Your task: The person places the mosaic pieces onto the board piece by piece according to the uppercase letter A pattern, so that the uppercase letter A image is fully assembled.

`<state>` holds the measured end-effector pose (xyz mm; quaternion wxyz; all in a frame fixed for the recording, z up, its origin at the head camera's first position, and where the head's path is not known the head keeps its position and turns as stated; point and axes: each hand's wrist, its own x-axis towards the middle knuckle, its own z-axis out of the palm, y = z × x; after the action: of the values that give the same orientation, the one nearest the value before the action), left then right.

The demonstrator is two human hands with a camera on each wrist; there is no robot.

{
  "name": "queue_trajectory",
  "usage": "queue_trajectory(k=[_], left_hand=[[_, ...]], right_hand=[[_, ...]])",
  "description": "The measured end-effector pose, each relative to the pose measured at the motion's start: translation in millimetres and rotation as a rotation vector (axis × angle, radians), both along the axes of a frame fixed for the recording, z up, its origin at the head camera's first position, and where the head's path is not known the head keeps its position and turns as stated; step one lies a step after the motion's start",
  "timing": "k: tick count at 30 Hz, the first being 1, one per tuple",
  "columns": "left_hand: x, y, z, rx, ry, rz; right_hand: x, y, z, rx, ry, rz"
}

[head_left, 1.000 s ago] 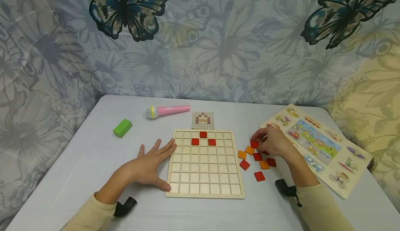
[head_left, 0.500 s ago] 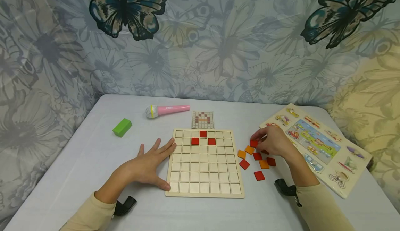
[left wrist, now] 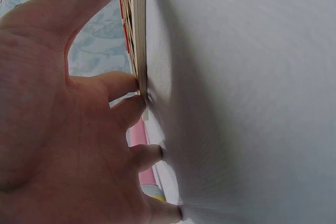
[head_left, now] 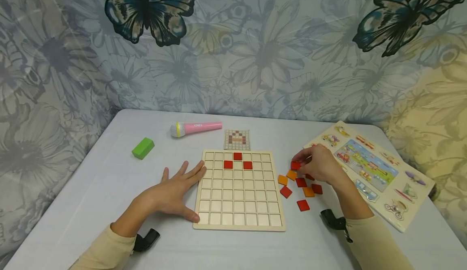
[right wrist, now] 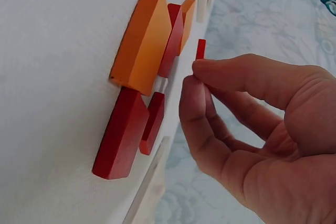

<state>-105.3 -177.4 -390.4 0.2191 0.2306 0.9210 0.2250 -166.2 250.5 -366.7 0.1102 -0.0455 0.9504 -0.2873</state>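
Observation:
My left hand (head_left: 174, 195) rests with spread fingers at the left edge of a wooden grid board (head_left: 238, 201), thumb and fingertips touching its rim. Three red tiles sit in the board's upper cells, among them the top red tile (head_left: 237, 156). To the right of the board, my right hand (head_left: 318, 165) pinches a red square tile (head_left: 295, 166) between thumb and finger. The right wrist view shows this red tile (right wrist: 201, 49) raised off the table at the fingertips. Loose tiles lie below that hand, including an orange tile (head_left: 308, 191) and a red tile (head_left: 303, 205).
A small pattern card (head_left: 237, 140) lies just behind the board. Farther left are a pink toy microphone (head_left: 197, 128) and a green block (head_left: 143, 148). A picture puzzle board (head_left: 372, 172) lies at the right, under and beside the right forearm.
My right hand has shifted very slightly, and the pinched red tile has moved a little up and to the left. The left hand stays in place on the board's edge.

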Motion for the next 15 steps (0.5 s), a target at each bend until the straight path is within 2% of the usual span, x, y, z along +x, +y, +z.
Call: queue_trajectory(k=[9,15], left_hand=[[-0.5,-0.2,-0.1,-0.008,0.003,-0.002],[-0.6,-0.3,0.3,-0.001,-0.003,0.002]], right_hand=[[0.2,-6,2.6,-0.004,0.03,0.003],[1.9,-17,3.1,-0.015,-0.003,-0.003]])
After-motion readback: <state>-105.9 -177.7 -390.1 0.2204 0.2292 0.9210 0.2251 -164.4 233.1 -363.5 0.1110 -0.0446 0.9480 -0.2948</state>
